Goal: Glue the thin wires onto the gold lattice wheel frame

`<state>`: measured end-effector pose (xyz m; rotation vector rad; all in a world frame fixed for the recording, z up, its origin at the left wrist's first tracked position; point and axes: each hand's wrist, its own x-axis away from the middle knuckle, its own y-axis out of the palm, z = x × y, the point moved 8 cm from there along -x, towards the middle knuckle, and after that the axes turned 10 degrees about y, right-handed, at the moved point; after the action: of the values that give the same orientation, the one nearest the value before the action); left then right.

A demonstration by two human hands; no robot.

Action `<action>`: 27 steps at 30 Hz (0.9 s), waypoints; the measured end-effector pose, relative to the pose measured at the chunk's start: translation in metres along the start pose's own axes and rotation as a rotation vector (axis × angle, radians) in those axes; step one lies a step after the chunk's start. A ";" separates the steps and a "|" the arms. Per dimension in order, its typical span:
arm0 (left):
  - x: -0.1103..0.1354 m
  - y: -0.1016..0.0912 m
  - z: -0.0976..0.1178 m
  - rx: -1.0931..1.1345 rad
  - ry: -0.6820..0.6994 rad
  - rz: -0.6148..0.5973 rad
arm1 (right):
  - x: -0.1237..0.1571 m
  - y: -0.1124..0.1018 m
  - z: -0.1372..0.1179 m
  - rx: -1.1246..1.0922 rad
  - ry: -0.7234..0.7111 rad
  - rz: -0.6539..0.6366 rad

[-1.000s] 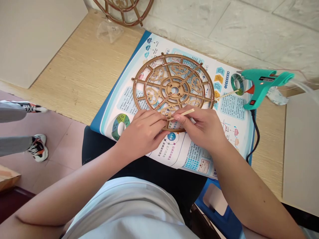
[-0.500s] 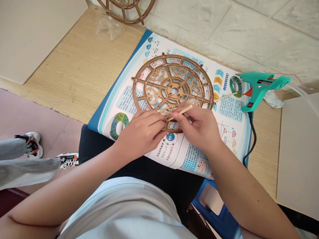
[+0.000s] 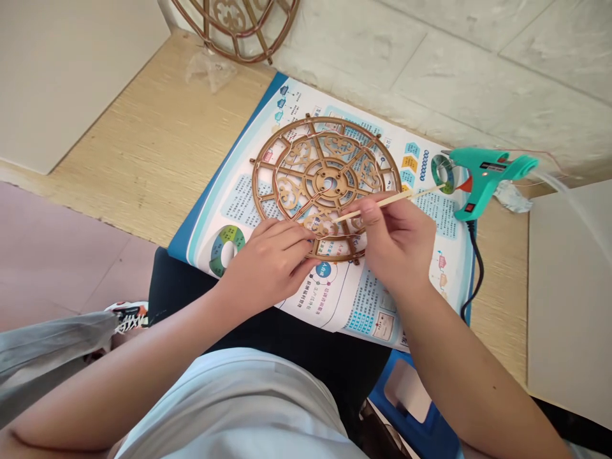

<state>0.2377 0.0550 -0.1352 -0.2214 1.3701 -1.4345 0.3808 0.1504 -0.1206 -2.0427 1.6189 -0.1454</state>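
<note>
A round bronze openwork disc (image 3: pixel 325 182) lies flat on a printed paper sheet (image 3: pixel 248 191). My left hand (image 3: pixel 272 261) rests on the disc's near rim with its fingers curled and pressing it down. My right hand (image 3: pixel 396 239) pinches a thin wooden stick (image 3: pixel 382 203), whose tip touches the disc just right of my left fingertips. The stick points up and to the right, towards the glue gun.
A teal hot glue gun (image 3: pixel 482 173) stands on the sheet's right end, with its black cord (image 3: pixel 473 274) running down. A second bronze disc (image 3: pixel 234 25) leans on the stone wall. Another person's leg and shoe (image 3: pixel 129 315) are at the lower left. A pale board (image 3: pixel 568 293) lies right.
My right hand has shifted right and tilted the stick flatter, so more of it shows. The other person's legs have moved lower and closer on the left. The view has shifted slightly.
</note>
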 end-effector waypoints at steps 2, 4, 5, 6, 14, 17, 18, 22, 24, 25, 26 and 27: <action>-0.001 0.000 0.000 0.011 -0.006 0.004 | -0.002 -0.007 0.000 -0.028 0.007 0.046; -0.002 0.000 0.000 0.016 -0.012 0.002 | -0.004 -0.008 -0.001 -0.038 0.006 0.040; -0.002 0.001 0.000 0.015 -0.014 -0.002 | -0.005 -0.009 -0.001 -0.049 0.003 0.046; -0.002 0.001 0.001 0.014 -0.014 -0.006 | -0.005 -0.011 -0.001 -0.061 -0.001 0.067; -0.002 -0.003 0.003 -0.001 -0.004 0.017 | -0.027 -0.077 0.008 0.151 0.183 0.343; -0.003 -0.003 0.004 -0.008 0.005 0.030 | -0.031 -0.098 0.021 0.513 0.473 0.076; -0.003 -0.003 0.005 -0.011 0.003 0.027 | -0.028 -0.105 0.025 0.602 0.541 -0.001; 0.000 -0.004 0.004 -0.024 -0.006 0.036 | -0.014 -0.118 0.043 0.858 0.730 -0.215; 0.001 -0.004 0.005 -0.022 -0.004 0.043 | -0.012 -0.117 0.049 0.958 0.774 -0.275; 0.002 -0.004 0.005 -0.021 -0.004 0.045 | -0.013 -0.116 0.050 1.004 0.776 -0.282; 0.002 -0.005 0.005 -0.020 -0.002 0.046 | -0.017 -0.115 0.050 1.049 0.762 -0.275; 0.003 -0.005 0.005 -0.018 0.000 0.047 | -0.022 -0.113 0.049 1.090 0.737 -0.261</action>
<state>0.2378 0.0489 -0.1314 -0.1998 1.3800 -1.3841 0.4924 0.2039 -0.1053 -1.3116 1.1256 -1.6223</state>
